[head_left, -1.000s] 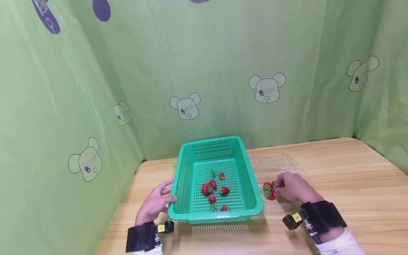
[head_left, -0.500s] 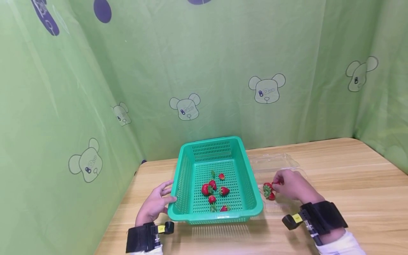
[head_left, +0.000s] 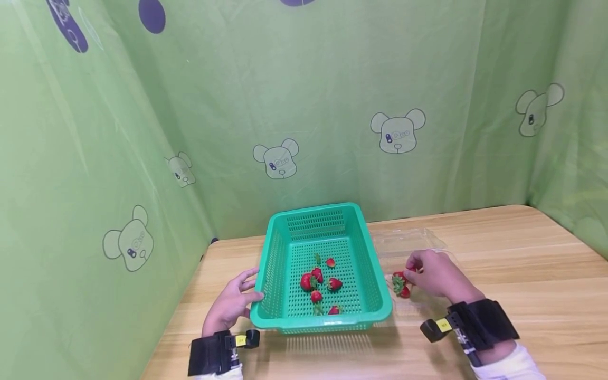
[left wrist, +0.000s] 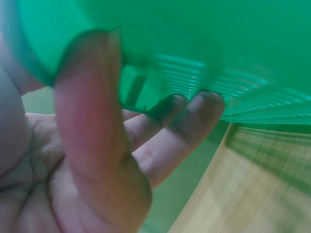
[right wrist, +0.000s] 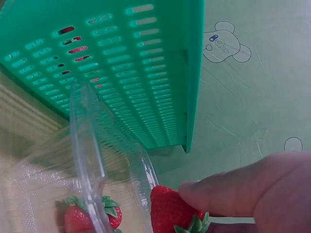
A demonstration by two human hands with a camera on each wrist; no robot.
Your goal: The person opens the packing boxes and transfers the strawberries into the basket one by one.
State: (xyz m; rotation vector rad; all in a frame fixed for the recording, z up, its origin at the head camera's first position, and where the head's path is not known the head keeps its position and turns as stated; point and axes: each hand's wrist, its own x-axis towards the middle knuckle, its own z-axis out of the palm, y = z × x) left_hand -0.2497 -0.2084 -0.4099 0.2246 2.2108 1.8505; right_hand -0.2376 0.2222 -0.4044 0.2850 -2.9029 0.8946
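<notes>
A green perforated plastic basket stands on the table with several strawberries on its floor. My left hand holds the basket at its near left corner, thumb on the rim and the other fingers along the outer wall. To the right of the basket lies a clear plastic box with its lid folded back. Between thumb and fingers my right hand pinches a red strawberry by its side, over the box. More strawberries lie inside that box, partly behind its clear edge in the right wrist view.
The wooden table extends to the right of the box and in front of the basket. A green curtain with bear prints closes off the back and both sides. Each wrist wears a black strap with a small camera.
My right hand has risen slightly with the strawberry pinched in it. The left hand and the basket have stayed in place.
</notes>
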